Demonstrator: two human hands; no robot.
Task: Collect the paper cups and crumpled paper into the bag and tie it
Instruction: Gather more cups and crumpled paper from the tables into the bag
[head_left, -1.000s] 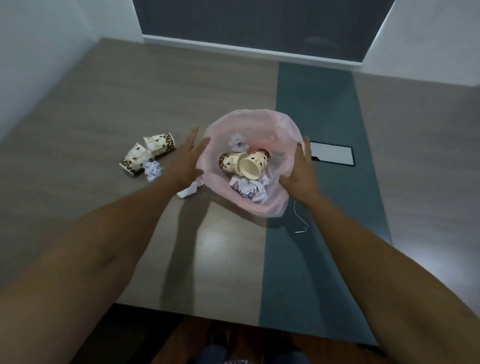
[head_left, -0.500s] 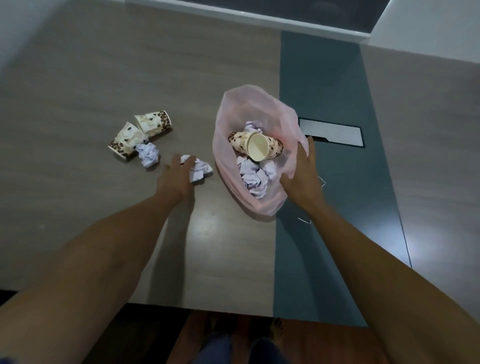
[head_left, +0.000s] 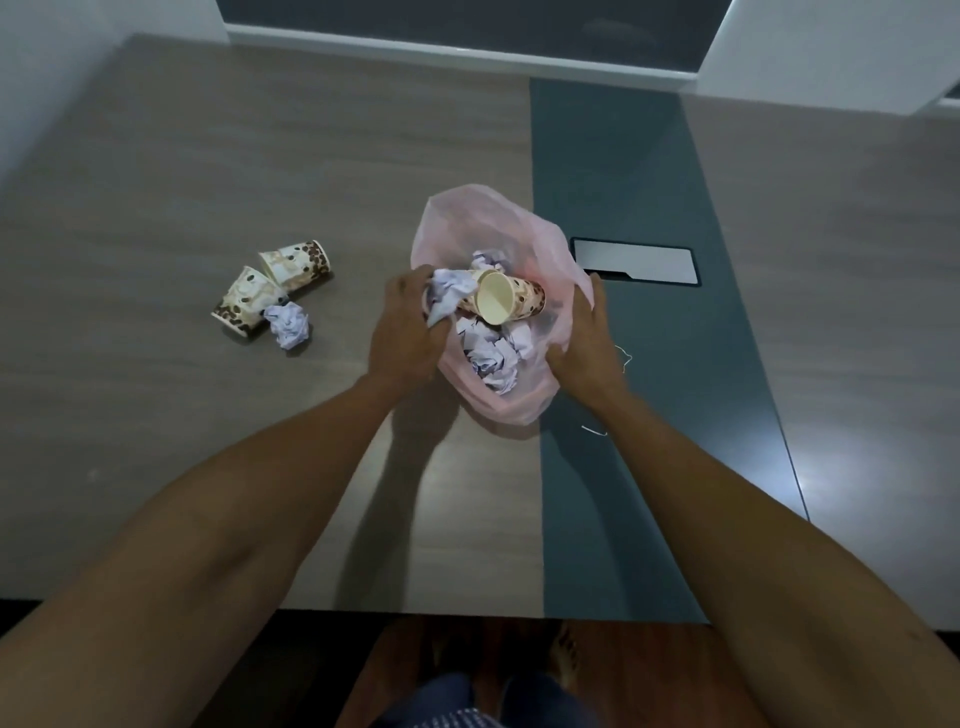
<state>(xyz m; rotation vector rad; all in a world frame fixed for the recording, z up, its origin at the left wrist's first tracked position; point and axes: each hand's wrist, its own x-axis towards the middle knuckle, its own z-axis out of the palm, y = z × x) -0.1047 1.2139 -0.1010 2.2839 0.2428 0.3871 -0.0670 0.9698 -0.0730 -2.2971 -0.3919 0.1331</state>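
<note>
Left hand grips crumpled white paper ball over thin pink plastic bag (mouth open); right hand, fingers curled, holds bag's rim.

Readable text: none can be made out.
Paper cups: a brown coffee-bean print is seen, but no words or brand can be read.
Cup in the bag: the same bean print is shown, no lettering legible.
Crumpled paper: any marks are too blurred to read.
</note>
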